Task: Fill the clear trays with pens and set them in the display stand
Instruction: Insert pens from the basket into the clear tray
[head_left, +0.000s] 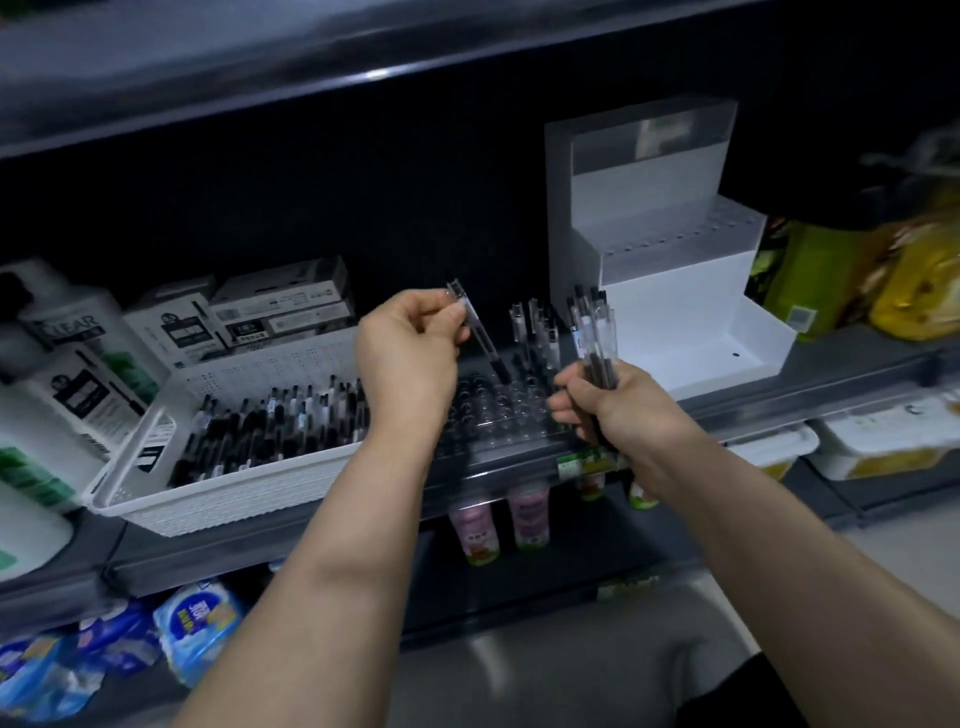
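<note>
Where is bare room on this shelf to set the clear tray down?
The display stand right of the right hand has a bare lower step and upper step. Left is crowded: the pen basket sits beside the clear tray, boxes stacked behind it.

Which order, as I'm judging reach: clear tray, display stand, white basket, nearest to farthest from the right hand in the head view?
1. Clear tray, just left of the right hand.
2. Display stand, behind, to its right.
3. White basket, far left, past the left hand.
</note>
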